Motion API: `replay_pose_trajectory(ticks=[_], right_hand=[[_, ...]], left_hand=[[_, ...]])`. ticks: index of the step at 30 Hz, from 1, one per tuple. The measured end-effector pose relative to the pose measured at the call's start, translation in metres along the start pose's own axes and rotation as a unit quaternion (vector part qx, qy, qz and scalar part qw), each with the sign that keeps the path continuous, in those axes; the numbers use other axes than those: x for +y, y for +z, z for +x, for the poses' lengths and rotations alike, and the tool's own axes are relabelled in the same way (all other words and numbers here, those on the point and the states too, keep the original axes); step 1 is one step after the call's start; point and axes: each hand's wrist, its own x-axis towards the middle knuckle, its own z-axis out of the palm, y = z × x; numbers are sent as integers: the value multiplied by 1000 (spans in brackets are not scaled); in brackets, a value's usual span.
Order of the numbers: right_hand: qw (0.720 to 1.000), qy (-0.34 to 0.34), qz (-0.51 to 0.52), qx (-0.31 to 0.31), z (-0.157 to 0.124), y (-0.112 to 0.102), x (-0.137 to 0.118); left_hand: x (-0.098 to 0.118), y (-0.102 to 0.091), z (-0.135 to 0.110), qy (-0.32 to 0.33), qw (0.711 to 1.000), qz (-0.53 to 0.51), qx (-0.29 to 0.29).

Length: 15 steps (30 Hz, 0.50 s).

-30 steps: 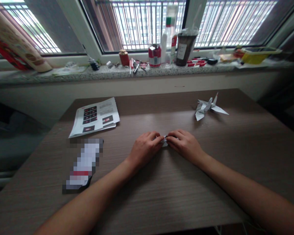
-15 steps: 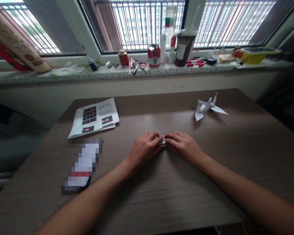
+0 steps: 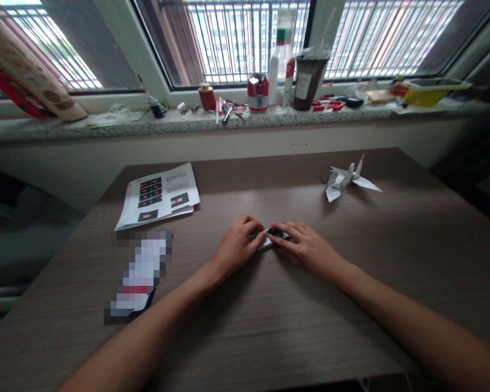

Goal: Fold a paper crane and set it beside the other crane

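At the middle of the table, a small piece of folded paper [image 3: 266, 243], white with a dark printed patch, lies between my two hands. My left hand [image 3: 240, 243] grips its left part, with thumb and fingers closed over it. From the other side, the fingers of my right hand [image 3: 304, 245] are bent over the paper's right part and cover much of it. How the folds run underneath cannot be made out. Beyond my right hand, toward the back right, rests a folded paper crane [image 3: 347, 178].
Printed sheets [image 3: 159, 196] lie at the table's back left, with a blurred-out phone [image 3: 142, 275] nearer me, beside my left forearm. On the windowsill [image 3: 228, 122] stand a red can [image 3: 257, 92], a dark plastic cup [image 3: 309, 81], bottles, red-handled scissors [image 3: 329, 103] and a yellow basket [image 3: 427, 95].
My fingers have shifted on the paper, and more of it now shows, including a dark printed patch. The fingers of my right hand are spread a little wider.
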Motion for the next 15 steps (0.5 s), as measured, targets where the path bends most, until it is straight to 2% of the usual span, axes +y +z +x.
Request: replay_pose_trajectory(ticks=[8,12,15], right_hand=[[1000,-2,-1,-19,-2,1,0],[1000,-1,6,-22,-4,5,2],[1000,-7,8,-27,-5,6,3]], left_hand=[[0,0,0,4,999,46,-5],[0,-2,0,6,999,37,-21],[-1,-2,-1,10,999,34,-8]])
